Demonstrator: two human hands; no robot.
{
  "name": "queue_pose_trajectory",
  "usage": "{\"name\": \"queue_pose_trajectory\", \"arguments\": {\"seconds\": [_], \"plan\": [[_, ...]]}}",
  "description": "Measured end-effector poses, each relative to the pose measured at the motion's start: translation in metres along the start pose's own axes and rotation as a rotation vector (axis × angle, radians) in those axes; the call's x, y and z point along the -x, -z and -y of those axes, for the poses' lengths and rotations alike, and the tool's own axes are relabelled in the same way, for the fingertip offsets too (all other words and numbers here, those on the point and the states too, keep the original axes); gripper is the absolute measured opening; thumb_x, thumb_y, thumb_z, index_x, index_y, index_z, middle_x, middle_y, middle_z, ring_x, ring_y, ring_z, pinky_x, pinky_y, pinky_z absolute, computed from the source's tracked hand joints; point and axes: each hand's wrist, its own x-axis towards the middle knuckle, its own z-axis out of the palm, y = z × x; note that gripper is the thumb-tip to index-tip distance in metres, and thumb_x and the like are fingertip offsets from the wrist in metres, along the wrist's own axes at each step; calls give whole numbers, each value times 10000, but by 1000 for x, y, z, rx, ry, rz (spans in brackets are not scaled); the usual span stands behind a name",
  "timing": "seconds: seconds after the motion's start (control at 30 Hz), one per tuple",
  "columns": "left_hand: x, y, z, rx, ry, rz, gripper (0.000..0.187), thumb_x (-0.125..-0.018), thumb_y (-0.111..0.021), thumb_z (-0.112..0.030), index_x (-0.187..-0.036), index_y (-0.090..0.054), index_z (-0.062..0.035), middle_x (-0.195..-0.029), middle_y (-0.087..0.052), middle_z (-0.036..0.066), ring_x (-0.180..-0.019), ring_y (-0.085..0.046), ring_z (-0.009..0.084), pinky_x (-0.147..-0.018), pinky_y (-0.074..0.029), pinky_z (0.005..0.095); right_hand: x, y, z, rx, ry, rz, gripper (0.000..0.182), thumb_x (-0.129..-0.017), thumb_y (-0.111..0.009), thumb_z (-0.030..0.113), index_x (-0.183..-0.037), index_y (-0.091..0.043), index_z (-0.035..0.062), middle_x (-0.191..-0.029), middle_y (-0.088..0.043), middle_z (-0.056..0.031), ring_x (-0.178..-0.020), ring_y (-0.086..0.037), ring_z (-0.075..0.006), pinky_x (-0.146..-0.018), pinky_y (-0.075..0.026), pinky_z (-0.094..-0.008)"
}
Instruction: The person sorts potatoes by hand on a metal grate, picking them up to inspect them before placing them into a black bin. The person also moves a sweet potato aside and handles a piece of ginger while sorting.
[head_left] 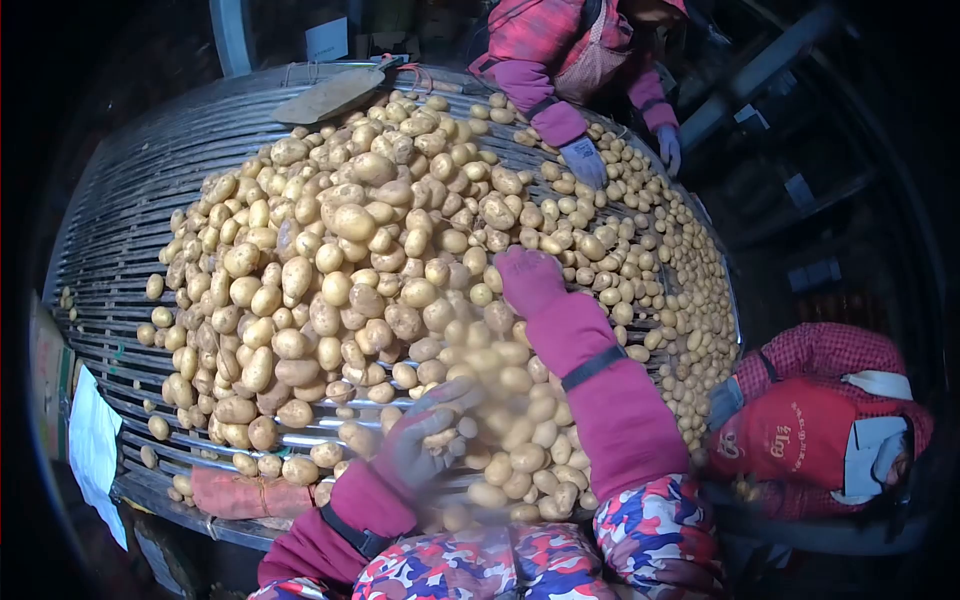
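Observation:
A large heap of potatoes covers the slatted metal table in front of me. My left hand, in a grey glove, is low over the near side of the heap, its fingers curled about a potato; motion smears it a little. Farther forward, my right hand is closed in a pink covering and presses among the potatoes at the heap's right side. Its fingertips are hidden. Between my two arms, several potatoes look blurred, as if rolling.
Across the table a person's gloved hand touches smaller potatoes. Another person in a red apron stands at the right. A flat scoop-like plate lies at the far edge. A red roll lies along the near edge, with pale paper at left.

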Motion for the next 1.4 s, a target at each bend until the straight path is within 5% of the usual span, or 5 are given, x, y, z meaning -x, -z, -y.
{"name": "queue_pose_trajectory", "arguments": {"seconds": [0.3, 0.67, 1.03, 1.3, 1.4], "plan": [[-8, 6, 5, 140, -80, 103, 537, -1012, -542, -360, -1423, -449, -26, -1393, -536, 136, -1146, -609, 272, -850, -539, 373, 14, 6, -31, -756, -193, -16, 400, -794, -716, 240, -1168, -657, 108, -1042, -704, -155, -960, -686, -330, -823, -545, -421], [-21, 36, 13, -135, -171, -62, 554, -1021, -507, -408, -1420, -445, -28, -1356, -564, 146, -1135, -621, 289, -911, -557, 397, 14, 10, 58, -139, -69, 57, 184, -834, -634, 173, -1003, -673, 111, -1023, -702, -127, -958, -698, -313, -783, -546, -467], [-16, 7, -10, 205, -176, 166, 518, -972, -589, -451, -1331, -503, -88, -1348, -535, 121, -1219, -531, 288, -1064, -418, 430, 72, 23, 70, -739, -233, -262, 541, -760, -785, 258, -1251, -603, 122, -1063, -689, -165, -912, -684, -343, -803, -560, -425], [-18, 23, 18, 545, -195, 572, 576, -1038, -479, -360, -1517, -315, -88, -1529, -402, 120, -1341, -478, 254, -1150, -381, 418, 151, 82, 147, -501, 118, -15, 808, -830, -717, 452, -1463, -396, 67, -1458, -446, -170, -1428, -332, -345, -1147, -331, -444], [-5, 39, 25, -907, -770, -57, 703, -945, -678, -224, -1500, -302, -14, -1507, -400, 137, -1379, -422, 223, -1141, -372, 347, 161, 84, 150, -494, 179, 43, 922, -830, -701, 503, -1508, -299, 25, -1532, -335, -198, -1460, -266, -343, -1178, -278, -443]]}}
